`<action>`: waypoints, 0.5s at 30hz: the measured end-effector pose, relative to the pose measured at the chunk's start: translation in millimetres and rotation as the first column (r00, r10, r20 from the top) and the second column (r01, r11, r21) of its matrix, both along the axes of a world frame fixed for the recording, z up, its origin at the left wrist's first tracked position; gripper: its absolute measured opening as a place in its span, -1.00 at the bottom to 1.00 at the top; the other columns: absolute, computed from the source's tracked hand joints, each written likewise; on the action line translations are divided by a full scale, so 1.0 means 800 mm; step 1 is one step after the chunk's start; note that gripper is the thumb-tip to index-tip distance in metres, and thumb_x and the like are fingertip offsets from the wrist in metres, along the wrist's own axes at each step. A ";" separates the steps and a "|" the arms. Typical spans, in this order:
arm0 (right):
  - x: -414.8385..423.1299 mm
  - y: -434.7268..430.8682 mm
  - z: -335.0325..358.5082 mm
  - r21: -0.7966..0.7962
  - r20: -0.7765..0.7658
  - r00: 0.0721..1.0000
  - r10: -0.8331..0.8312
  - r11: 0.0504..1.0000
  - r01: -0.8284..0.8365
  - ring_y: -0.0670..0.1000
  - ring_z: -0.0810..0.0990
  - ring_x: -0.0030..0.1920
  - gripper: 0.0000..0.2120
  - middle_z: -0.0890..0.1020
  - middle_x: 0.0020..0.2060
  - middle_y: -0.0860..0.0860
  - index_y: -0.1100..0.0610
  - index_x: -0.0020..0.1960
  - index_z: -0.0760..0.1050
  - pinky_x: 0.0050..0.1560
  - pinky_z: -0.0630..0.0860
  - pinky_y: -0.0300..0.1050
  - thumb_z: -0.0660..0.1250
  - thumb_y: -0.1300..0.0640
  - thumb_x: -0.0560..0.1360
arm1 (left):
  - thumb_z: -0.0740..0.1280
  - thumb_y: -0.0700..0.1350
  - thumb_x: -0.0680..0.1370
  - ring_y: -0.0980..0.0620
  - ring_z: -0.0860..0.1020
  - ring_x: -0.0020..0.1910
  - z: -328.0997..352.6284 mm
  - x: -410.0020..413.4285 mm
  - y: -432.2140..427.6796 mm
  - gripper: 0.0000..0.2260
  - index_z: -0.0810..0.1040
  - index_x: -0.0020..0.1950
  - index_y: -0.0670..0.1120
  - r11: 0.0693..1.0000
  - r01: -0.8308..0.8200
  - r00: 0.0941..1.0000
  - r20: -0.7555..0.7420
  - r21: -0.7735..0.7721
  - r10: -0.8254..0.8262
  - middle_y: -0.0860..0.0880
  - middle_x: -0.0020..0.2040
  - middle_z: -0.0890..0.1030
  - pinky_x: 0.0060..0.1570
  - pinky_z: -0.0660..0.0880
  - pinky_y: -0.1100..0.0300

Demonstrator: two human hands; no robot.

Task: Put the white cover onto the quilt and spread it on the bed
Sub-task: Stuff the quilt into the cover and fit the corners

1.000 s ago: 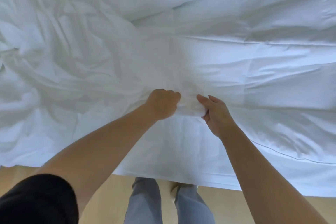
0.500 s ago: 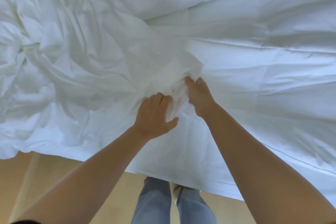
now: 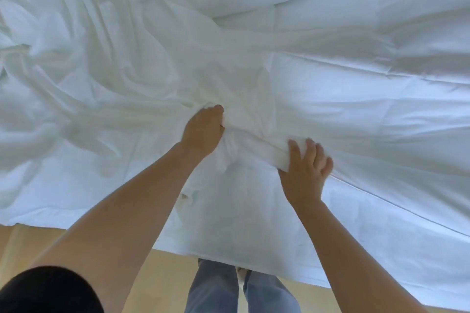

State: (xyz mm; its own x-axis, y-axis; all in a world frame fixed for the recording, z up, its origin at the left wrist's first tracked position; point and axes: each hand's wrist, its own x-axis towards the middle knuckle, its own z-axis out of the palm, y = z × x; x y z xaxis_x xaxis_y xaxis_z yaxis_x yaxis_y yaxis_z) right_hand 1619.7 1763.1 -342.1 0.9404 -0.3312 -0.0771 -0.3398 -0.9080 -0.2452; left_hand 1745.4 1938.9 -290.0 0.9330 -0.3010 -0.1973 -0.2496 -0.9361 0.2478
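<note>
White thin cover [image 3: 106, 79] lies crumpled over the left half of the bed [image 3: 50, 220], bunched toward the middle of the near edge. Quilt [image 3: 356, 114], puffy with stitched panels, fills the right half to the far edge. Left hand [image 3: 203, 131] is fisted on a bunch of cover. Right hand [image 3: 306, 169] is just beside it, fingers [image 3: 311, 150] curled over a thick rolled fold; cover or quilt edge, cannot tell which. Handling guess: cover is light, limp, slides and wrinkles easily. Quilt is soft, bulkier, drags. Best hold is hems and corners, pinching both layers together, not mid-cloth. Cloth hangs off the near edge above tan floor [image 3: 157, 277], jeans [image 3: 216, 287] below.
</note>
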 end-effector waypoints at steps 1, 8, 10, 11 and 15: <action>0.009 -0.003 0.003 0.034 -0.024 0.999 -0.041 0.999 0.042 0.21 0.49 0.09 -0.55 0.55 -0.03 0.15 0.19 0.10 0.45 0.26 0.19 0.24 0.47 0.29 0.24 | 0.14 -0.29 0.55 -0.21 0.48 0.01 -0.003 0.005 0.001 -0.90 0.42 0.01 -0.25 0.999 -0.007 1.000 -0.003 -0.031 0.006 -0.23 -0.02 0.53 -0.15 0.29 0.08; 0.133 0.066 0.106 0.416 0.075 0.986 -0.146 0.904 0.102 0.11 0.46 -0.05 -0.74 0.48 -0.22 -0.09 0.11 0.05 0.32 0.25 0.17 0.00 0.18 0.35 0.42 | 0.12 -0.23 0.55 -0.16 0.51 -0.15 0.026 0.049 0.028 -0.89 0.41 -0.10 -0.19 0.871 -0.362 0.929 -0.210 -0.333 0.305 -0.16 -0.15 0.51 -0.24 0.41 0.09; 0.175 0.123 0.146 0.469 0.127 0.992 -0.010 0.882 -0.051 0.10 0.46 0.19 -0.59 0.54 0.13 0.02 0.12 0.32 0.31 0.30 0.21 0.01 0.27 0.20 0.48 | 0.17 -0.22 0.51 -0.18 0.56 -0.07 0.049 0.078 0.056 -0.86 0.48 -0.06 -0.23 0.716 -0.530 0.848 -0.309 -0.455 0.431 -0.22 -0.07 0.57 -0.09 0.49 0.01; 0.195 0.154 0.164 0.541 0.180 0.983 0.034 0.831 -0.128 0.10 0.45 0.23 -0.58 0.53 0.16 0.04 0.12 0.32 0.30 0.30 0.23 0.04 0.28 0.18 0.49 | 0.18 -0.22 0.51 -0.22 0.57 0.01 0.060 0.093 0.073 -0.81 0.51 0.02 -0.28 0.629 -0.596 0.802 -0.329 -0.500 0.499 -0.27 0.01 0.58 0.00 0.50 -0.01; 0.244 0.231 0.182 0.763 0.301 0.949 0.096 0.573 -0.300 0.10 0.49 -0.03 -0.76 0.50 -0.09 0.05 0.20 0.07 0.35 0.05 0.42 0.06 0.33 0.24 0.45 | 0.08 -0.26 0.62 -0.26 0.45 0.27 0.093 0.126 0.144 -0.68 0.38 0.32 -0.37 0.392 -0.775 0.598 -0.375 -0.496 0.708 -0.34 0.30 0.45 -0.09 0.47 0.21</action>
State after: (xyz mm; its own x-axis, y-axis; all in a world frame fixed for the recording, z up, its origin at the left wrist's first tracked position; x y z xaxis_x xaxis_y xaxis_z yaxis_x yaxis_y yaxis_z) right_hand 1814.7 1948.2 -196.6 0.9992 -0.0370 -0.0136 -0.0258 -0.3528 -0.9353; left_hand 1845.9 2054.1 -215.7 0.8316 0.4271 -0.3550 0.5254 -0.3978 0.7521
